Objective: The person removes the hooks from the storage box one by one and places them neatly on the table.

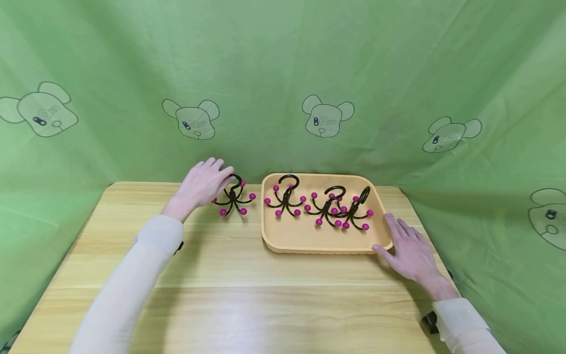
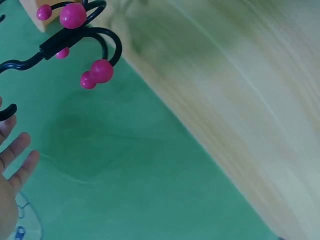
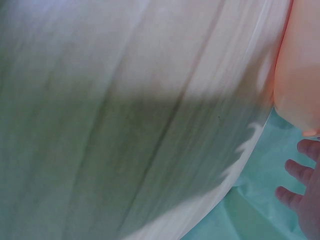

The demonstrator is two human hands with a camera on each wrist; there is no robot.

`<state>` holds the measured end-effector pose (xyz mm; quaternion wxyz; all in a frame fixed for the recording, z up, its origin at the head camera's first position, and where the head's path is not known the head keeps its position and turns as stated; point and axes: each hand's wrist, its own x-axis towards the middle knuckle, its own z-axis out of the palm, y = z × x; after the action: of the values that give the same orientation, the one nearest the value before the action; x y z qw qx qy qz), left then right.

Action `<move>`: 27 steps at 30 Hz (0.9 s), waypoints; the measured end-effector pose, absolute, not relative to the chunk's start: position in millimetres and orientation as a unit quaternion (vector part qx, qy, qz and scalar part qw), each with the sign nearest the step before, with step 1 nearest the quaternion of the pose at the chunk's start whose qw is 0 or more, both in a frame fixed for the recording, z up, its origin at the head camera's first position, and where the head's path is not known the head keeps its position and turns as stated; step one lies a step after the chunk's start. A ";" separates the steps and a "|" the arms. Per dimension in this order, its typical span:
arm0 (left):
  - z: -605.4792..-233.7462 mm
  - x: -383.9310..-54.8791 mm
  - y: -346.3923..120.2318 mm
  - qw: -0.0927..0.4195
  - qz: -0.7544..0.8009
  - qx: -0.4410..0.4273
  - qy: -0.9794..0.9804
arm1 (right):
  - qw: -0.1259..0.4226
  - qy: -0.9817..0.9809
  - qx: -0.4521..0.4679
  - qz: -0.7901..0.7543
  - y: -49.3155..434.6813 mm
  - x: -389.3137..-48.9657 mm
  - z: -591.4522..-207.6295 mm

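Note:
My left hand pinches the top of a black claw-shaped hook hanger with pink ball tips, left of the tray. In the left wrist view, several fingers are spread near the end of that hanger's hook; the thumb is out of view. Three similar hangers stand hook-up in a shallow peach tray: one at the left, one in the middle and one at the right, the last two with overlapping arms. At the tray's right rim rests my right hand, fingers straight, thumb touching the front corner.
A light wooden table carries everything. Green cloth printed with mouse-like heads hangs behind it and at both sides. The tray stands near the table's back edge.

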<state>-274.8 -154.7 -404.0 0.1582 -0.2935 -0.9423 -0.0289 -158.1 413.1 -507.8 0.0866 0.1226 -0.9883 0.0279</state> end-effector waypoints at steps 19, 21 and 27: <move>-422.2 -304.2 -147.9 0.128 -0.005 -0.290 -0.948 | 0.080 -0.989 0.121 0.025 413.8 -160.1 -506.1; -424.1 -305.3 -146.6 0.127 -0.009 -0.285 -0.950 | 0.078 -0.989 0.120 0.027 412.9 -159.9 -506.5; -426.8 -310.2 -140.6 0.131 -0.008 -0.282 -0.950 | 0.078 -0.990 0.117 0.028 412.8 -158.6 -506.8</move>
<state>-310.2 -140.6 -426.8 0.1307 -0.2822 -0.9504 -0.0084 -158.6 412.8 -506.8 0.0779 0.1173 -0.9896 0.0283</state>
